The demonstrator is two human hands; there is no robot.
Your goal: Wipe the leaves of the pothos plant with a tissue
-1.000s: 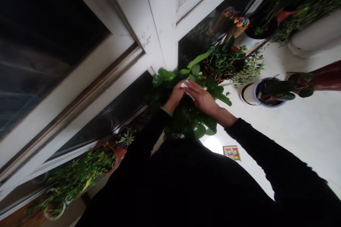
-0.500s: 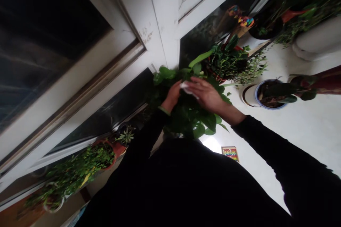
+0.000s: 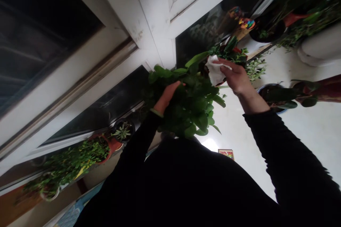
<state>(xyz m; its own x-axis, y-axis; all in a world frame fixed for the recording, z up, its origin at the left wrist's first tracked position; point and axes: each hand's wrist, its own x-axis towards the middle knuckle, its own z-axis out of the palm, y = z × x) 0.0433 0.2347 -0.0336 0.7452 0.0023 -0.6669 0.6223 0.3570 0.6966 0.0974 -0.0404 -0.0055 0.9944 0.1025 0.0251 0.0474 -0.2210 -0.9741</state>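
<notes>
In the middle of the head view stands a bushy plant (image 3: 197,110) with broad green leaves. My left hand (image 3: 168,95) reaches into its foliage, closed at a leaf (image 3: 188,87), the fingertips partly hidden. Out to the right, my right hand (image 3: 236,76) grips a crumpled white tissue (image 3: 215,71) between thumb and fingers. The tissue hangs beside the plant's right edge, in front of a smaller potted plant (image 3: 226,51). I cannot tell whether it touches any leaf. The bushy plant's pot is hidden.
White window frames (image 3: 151,39) meet in a corner behind the plant. A blue-rimmed pot (image 3: 281,110) stands right of my right wrist. Lower left, a red-brown pot (image 3: 113,147) and leafy plants (image 3: 71,158) line the sill. A small colourful box (image 3: 226,153) lies on the pale floor (image 3: 239,138).
My right hand has moved right and slightly up, away from my left hand, carrying the tissue, which now shows more fully. My left hand stays among the leaves.
</notes>
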